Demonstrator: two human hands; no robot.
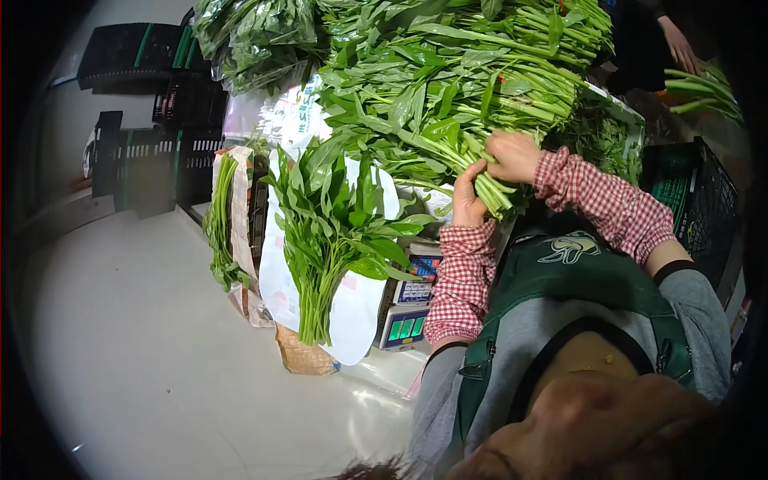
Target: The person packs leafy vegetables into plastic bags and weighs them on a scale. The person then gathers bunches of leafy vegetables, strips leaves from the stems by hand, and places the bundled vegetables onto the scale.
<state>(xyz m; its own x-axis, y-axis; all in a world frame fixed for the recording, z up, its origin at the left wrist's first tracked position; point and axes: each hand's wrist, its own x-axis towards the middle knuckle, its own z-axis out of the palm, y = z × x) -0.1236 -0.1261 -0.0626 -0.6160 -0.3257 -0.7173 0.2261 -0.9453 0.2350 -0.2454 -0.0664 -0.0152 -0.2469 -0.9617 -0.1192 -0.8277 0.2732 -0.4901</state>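
My left hand is closed round the stems of a bunch of water spinach, thumb upward along them. My right hand has its fingers curled at the same stems, right beside the left; its fingertips are partly hidden. Leaves of this bunch point up and left, over a large heap of water spinach just beyond both hands. To the left, a separate bunch lies on a white sheet over a digital scale with lit green displays.
More greens lie at the left beside a cardboard box. Bagged greens sit at the top. Black crates stand at the far left, another crate at right. Another person's hand is near green stalks at upper right.
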